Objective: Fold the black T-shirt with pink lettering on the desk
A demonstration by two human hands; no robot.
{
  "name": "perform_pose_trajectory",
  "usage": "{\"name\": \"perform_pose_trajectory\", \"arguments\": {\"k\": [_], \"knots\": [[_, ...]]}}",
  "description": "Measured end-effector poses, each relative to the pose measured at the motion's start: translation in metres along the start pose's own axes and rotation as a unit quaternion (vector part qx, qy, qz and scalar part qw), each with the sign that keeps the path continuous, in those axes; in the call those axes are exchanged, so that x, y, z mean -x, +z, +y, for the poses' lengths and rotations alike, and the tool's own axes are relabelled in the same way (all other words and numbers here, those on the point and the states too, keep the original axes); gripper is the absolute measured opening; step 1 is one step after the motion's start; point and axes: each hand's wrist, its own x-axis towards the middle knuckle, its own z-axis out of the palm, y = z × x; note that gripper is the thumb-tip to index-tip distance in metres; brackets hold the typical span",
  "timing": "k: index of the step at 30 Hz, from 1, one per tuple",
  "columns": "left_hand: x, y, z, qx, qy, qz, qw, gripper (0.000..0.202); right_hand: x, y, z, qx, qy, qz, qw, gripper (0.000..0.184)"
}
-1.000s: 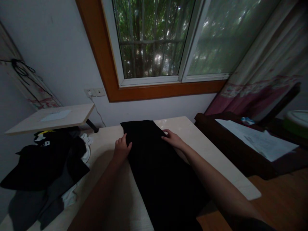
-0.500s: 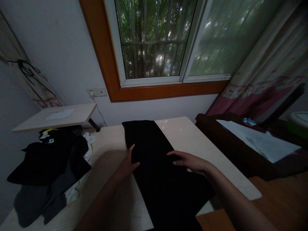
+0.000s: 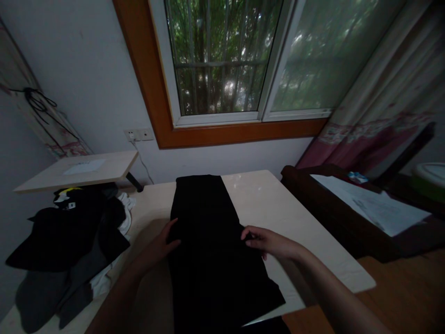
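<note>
A black garment (image 3: 205, 260) lies in a long folded strip on the pale table (image 3: 292, 222), running from the back edge towards me. Its exact kind is hard to make out in the dark cloth. At its left edge rests my left hand (image 3: 162, 243), thumb and forefinger apart on the fabric. My right hand (image 3: 269, 242) pinches the opposite edge between thumb and fingers. Below that hand, a corner of the cloth sticks out to the right, near the table's front edge.
On the left, a heap of black, grey and white clothes (image 3: 69, 241) lies partly under a small raised shelf (image 3: 79, 171). A dark brown piece of furniture (image 3: 323, 218) with white sheets (image 3: 368, 204) stands at right. Behind the table are a wall socket (image 3: 138, 135) and a window.
Both hands have shifted: my left moved left, and my right closed on the cloth's right edge. The garment's near part has swung left and lies straighter.
</note>
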Motion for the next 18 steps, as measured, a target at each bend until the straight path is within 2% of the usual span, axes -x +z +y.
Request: {"name": "perform_pose_trajectory", "arguments": {"k": [3, 8, 10, 13, 15, 18], "knots": [[0.011, 0.007, 0.001, -0.01, 0.004, -0.023, 1.0, 0.085, 0.006, -0.003, 0.005, -0.037, -0.015, -0.016, 0.999, 0.043], [0.038, 0.017, 0.013, 0.033, 0.012, -0.112, 0.993, 0.099, 0.015, -0.001, 0.008, -0.11, 0.015, -0.133, 0.985, 0.064], [0.045, 0.021, 0.014, 0.058, 0.016, -0.134, 0.989, 0.102, 0.014, 0.003, 0.009, -0.119, 0.026, -0.155, 0.98, 0.062], [0.051, 0.02, 0.013, 0.086, 0.016, -0.15, 0.985, 0.098, 0.011, 0.01, 0.012, -0.116, 0.033, -0.161, 0.98, 0.045], [0.054, 0.014, 0.011, 0.097, 0.008, -0.166, 0.981, 0.093, 0.01, 0.012, 0.013, -0.122, 0.044, -0.173, 0.976, 0.041], [0.058, -0.002, 0.006, 0.072, -0.005, -0.183, 0.981, 0.088, 0.012, 0.006, 0.012, -0.105, 0.082, -0.224, 0.965, 0.047]]}}
